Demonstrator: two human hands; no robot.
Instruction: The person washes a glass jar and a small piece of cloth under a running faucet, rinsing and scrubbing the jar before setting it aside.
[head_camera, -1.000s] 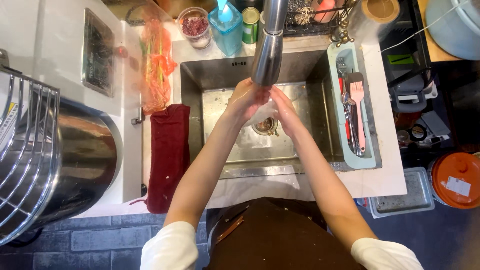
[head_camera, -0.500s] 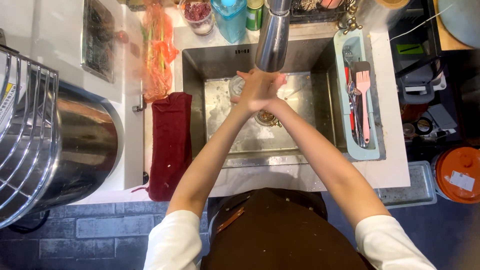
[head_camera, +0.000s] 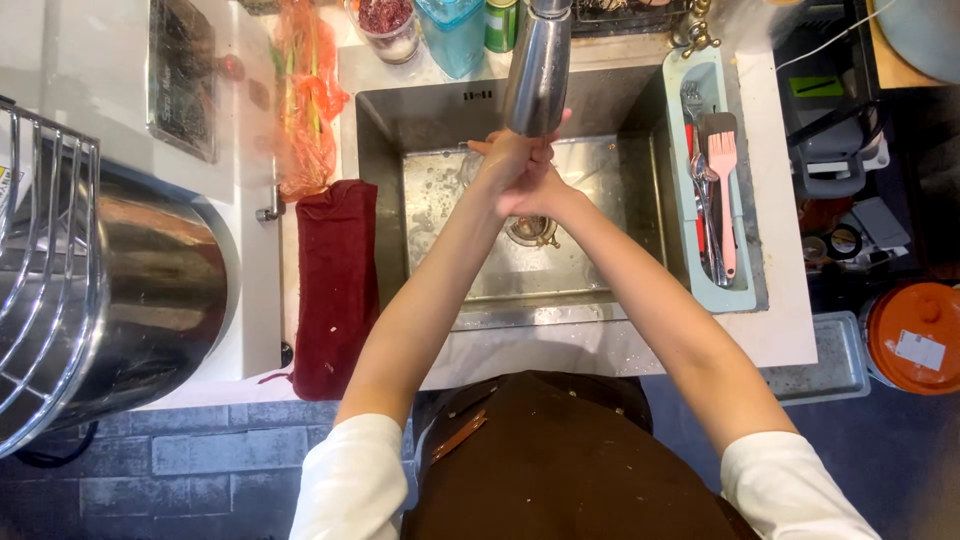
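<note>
A big steel mixing bowl (head_camera: 130, 300) stands left on the desk (head_camera: 780, 330). Over the steel sink (head_camera: 450, 270), under the faucet (head_camera: 538, 70), the left hand (head_camera: 505, 160) and right hand (head_camera: 535, 190) press together (clasping only each other).

Steel-grey sink (head_camera: 385, 180), dark red cloth (head_camera: 335, 290), pale green tray (head_camera: 735, 295) w/ pink brush (head_camera: 722, 175).

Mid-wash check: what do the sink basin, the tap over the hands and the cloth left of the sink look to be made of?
Sink basin: brushed stainless steel by its look, grey with dull reflections and water marks.
Tap: polished metal, probably steel or chrome; it mirrors its surroundings.
Cloth: dark red woven fabric, matte, soft edges and a loose thread.
The left hand and right hand are pressed together under the tap.
</note>
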